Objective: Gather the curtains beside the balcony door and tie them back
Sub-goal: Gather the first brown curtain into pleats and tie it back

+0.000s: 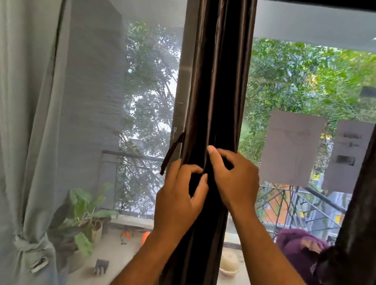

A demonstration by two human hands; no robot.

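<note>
A dark brown satin curtain (220,77) hangs gathered into a narrow column in front of the door frame at centre. My left hand (177,196) pinches its folds from the left, thumb and fingers closed on the dark fabric. My right hand (234,178) grips the same bundle from the right, slightly higher. A thin dark tie strip (170,154) sticks out to the left of the bundle, just above my left hand. At the far left a pale grey curtain (22,105) hangs, bound by its own knotted tie (25,245) low down.
Another dark curtain (368,203) hangs at the right edge. Two paper sheets (292,149) are stuck on the right glass pane. Behind the mesh screen (118,91) lie a balcony with potted plants (84,219), a railing and a purple cloth (298,245).
</note>
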